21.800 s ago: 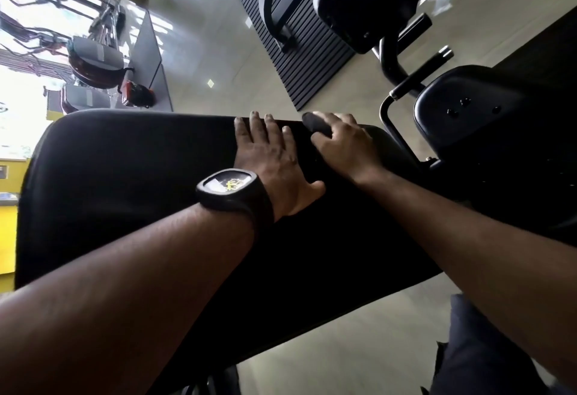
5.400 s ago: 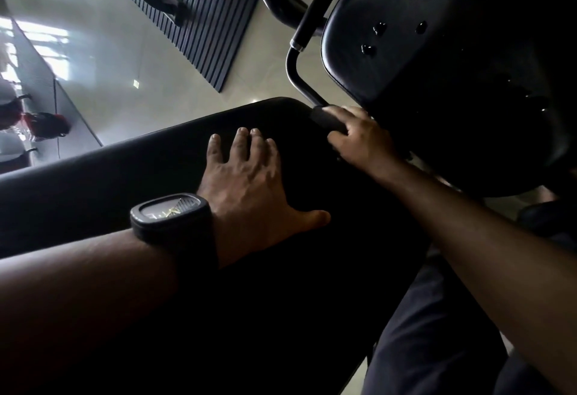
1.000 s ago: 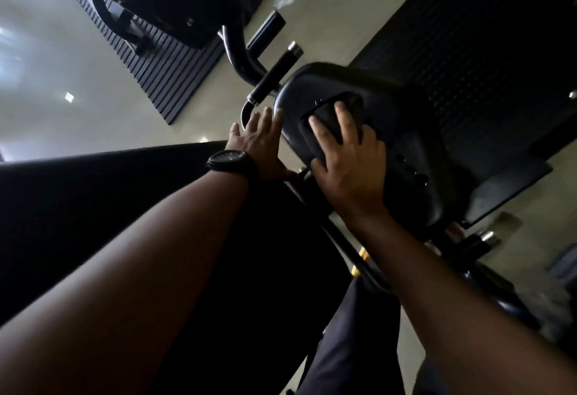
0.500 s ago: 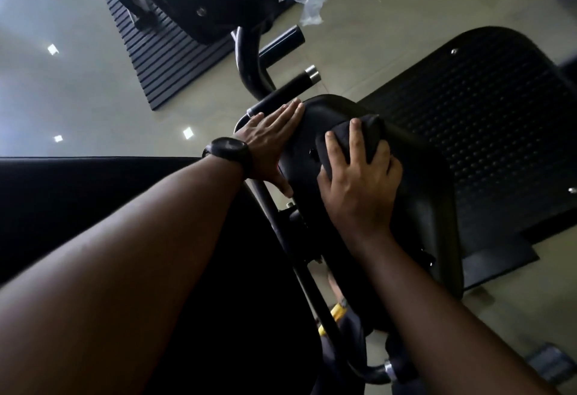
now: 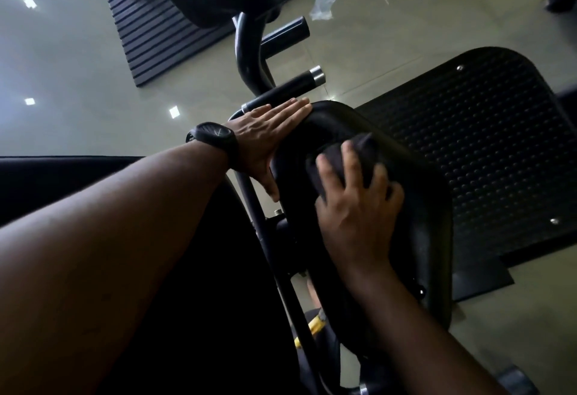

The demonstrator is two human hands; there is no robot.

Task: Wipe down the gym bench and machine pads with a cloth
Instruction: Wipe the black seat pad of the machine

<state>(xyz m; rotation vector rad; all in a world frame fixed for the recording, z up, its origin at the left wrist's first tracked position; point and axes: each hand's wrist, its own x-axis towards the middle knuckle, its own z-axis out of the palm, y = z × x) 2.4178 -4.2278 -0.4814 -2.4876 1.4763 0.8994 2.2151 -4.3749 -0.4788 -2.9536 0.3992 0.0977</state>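
We rest 2 hands apart on 1 pad [image 5: 418, 207]: left hand [image 5: 268, 140] flat, right hand [image 5: 356, 210] pressing 1 dark cloth [image 5: 362, 148], mostly hidden beneath its spread fingers.

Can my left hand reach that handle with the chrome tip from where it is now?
Probably yes. The left hand lies flat on the pad edge, its fingertips just below the handle, with nothing between them.
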